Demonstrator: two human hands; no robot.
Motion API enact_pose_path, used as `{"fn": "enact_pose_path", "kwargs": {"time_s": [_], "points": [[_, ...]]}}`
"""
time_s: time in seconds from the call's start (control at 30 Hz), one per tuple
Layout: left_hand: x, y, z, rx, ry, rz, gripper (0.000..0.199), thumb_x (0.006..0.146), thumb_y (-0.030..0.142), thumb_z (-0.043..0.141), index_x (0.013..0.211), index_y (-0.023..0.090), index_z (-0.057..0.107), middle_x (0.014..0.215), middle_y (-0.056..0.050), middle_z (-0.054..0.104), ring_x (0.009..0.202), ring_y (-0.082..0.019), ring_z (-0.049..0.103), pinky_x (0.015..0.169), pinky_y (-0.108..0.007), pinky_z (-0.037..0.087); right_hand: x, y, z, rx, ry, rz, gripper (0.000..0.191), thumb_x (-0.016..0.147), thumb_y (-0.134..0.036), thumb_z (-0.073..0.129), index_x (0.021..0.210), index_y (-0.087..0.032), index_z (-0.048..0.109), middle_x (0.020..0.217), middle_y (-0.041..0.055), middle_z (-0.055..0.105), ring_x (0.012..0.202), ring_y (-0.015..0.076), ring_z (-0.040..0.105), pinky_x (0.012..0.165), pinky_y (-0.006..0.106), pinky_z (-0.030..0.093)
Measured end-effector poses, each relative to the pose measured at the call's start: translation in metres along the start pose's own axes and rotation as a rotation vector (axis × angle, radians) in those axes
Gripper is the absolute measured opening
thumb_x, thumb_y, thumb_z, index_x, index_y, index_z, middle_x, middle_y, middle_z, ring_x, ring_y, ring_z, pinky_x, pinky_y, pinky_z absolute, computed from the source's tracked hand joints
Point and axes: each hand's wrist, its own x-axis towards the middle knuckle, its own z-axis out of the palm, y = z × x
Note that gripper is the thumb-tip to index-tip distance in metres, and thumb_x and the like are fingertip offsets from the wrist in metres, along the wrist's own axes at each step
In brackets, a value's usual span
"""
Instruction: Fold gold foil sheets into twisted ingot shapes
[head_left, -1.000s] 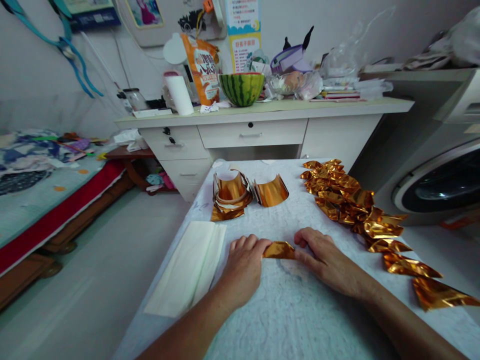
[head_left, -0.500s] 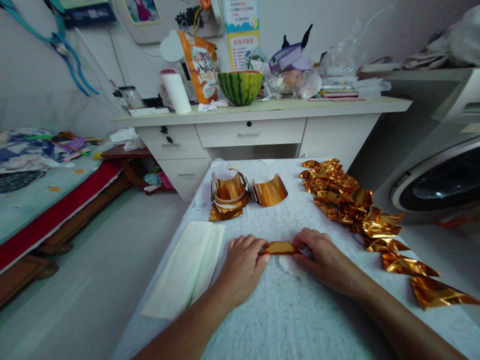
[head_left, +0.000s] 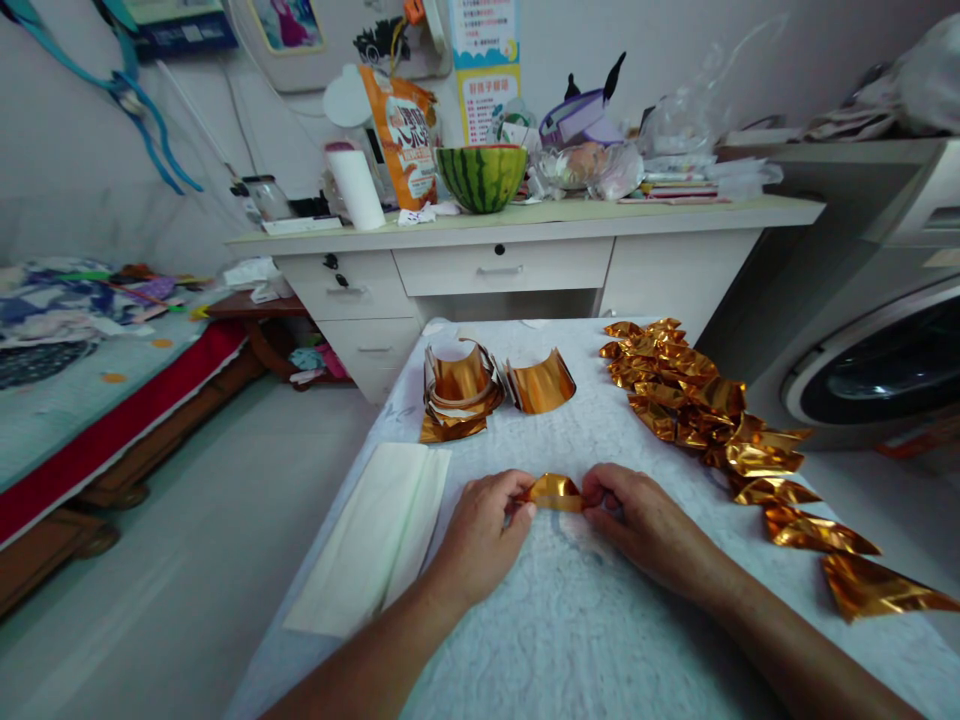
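Compared with a second ago, we see the right hand (head_left: 637, 515) drawn in: its thumb and forefinger stood apart then, and now they pinch together on the right end of the gold foil piece (head_left: 555, 492). The left hand (head_left: 487, 525) lay flatter over the other end; now its thumb and fingertips nip that end, with almost no gap between them. The foil, which was low and flat, bulges up in the middle between the two hands, over the near part of the cloth-covered table (head_left: 540, 620); we cannot tell whether it touches the cloth. The curled foil sheets (head_left: 457, 385), the twisted foil pieces (head_left: 720, 400) on the right and the folded pale paper (head_left: 375, 535) lie as they did. As for containers, on the desk (head_left: 765, 212) behind we find a glass jar (head_left: 268, 198) whose contents we cannot make out, an upright orange pouch (head_left: 405, 140) that hides what it holds, and crumpled clear plastic (head_left: 619, 170) around something rounded and orange-brown; below them, the middle drawer (head_left: 450, 265) is closed, its contents out of our sight
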Motion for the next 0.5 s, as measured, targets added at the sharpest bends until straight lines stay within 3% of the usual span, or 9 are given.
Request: {"fn": "enact_pose_path", "kwargs": {"time_s": [0.13, 0.23, 0.33, 0.5], "points": [[-0.0007, 0.0017, 0.0003, 0.019, 0.039, 0.022, 0.023, 0.084, 0.015, 0.055, 0.105, 0.022, 0.057, 0.096, -0.001, 0.068, 0.092, -0.019, 0.060, 0.085, -0.032, 0.041, 0.0005, -0.0014, 0.0017, -0.041, -0.010, -0.042, 0.013, 0.083, -0.010, 0.052, 0.080, -0.020, 0.061, 0.083, 0.0021, 0.061, 0.081, 0.0181, 0.056, 0.073, 0.030, 0.037], [0.0002, 0.0021, -0.0001, 0.038, 0.037, 0.059, 0.007, 0.084, 0.016, 0.054, 0.088, 0.020, 0.056, 0.088, -0.001, 0.065, 0.086, -0.018, 0.059, 0.079, -0.030, 0.040, 0.0000, -0.0005, 0.0023, -0.060, -0.028, -0.047, 0.014, 0.086, -0.014, 0.052, 0.082, -0.020, 0.063, 0.086, 0.0038, 0.061, 0.086, 0.0197, 0.056, 0.076, 0.032, 0.037], [0.0016, 0.0012, 0.0003, 0.062, 0.026, 0.067, 0.008, 0.084, 0.016, 0.054, 0.077, 0.019, 0.057, 0.080, 0.000, 0.062, 0.080, -0.018, 0.057, 0.076, -0.029, 0.039, -0.0001, 0.0012, 0.0035, -0.074, -0.031, -0.045, 0.014, 0.089, -0.017, 0.050, 0.084, -0.020, 0.063, 0.086, 0.0043, 0.060, 0.086, 0.0204, 0.055, 0.076, 0.033, 0.037], [0.0021, 0.0002, 0.0023, -0.095, 0.032, -0.005, 0.007, 0.080, 0.014, 0.056, 0.075, 0.019, 0.057, 0.075, 0.002, 0.060, 0.073, -0.015, 0.057, 0.070, -0.025, 0.040, 0.0004, -0.0007, 0.0056, -0.054, 0.019, -0.048, 0.013, 0.090, -0.019, 0.048, 0.081, -0.020, 0.056, 0.084, 0.0038, 0.059, 0.081, 0.0195, 0.054, 0.072, 0.032, 0.038]]}}
